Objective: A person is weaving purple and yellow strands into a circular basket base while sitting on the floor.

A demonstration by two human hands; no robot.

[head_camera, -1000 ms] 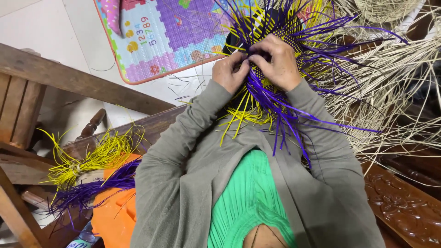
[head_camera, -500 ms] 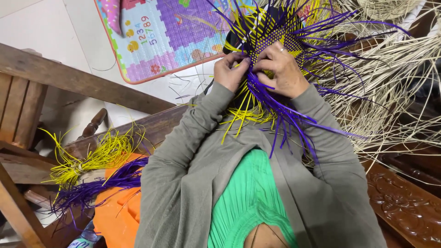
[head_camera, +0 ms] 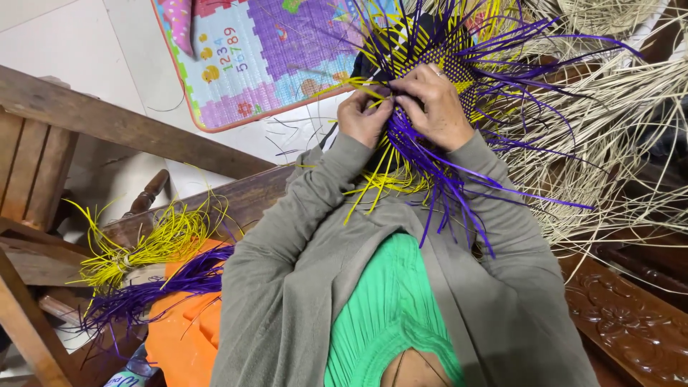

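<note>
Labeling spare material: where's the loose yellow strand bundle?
Head view, lower left: yellow strand bundle lies on the wooden bench, just above the purple strand bundle and orange cloth.

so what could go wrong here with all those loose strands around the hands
The long purple strands hang loose over the lap, so they may tangle with the yellow strands beside them. The left hand and right hand pinch close together on the woven piece; a slip could loosen that spot. The pale straw pile lies right next to it and might snag the free ends.
</note>
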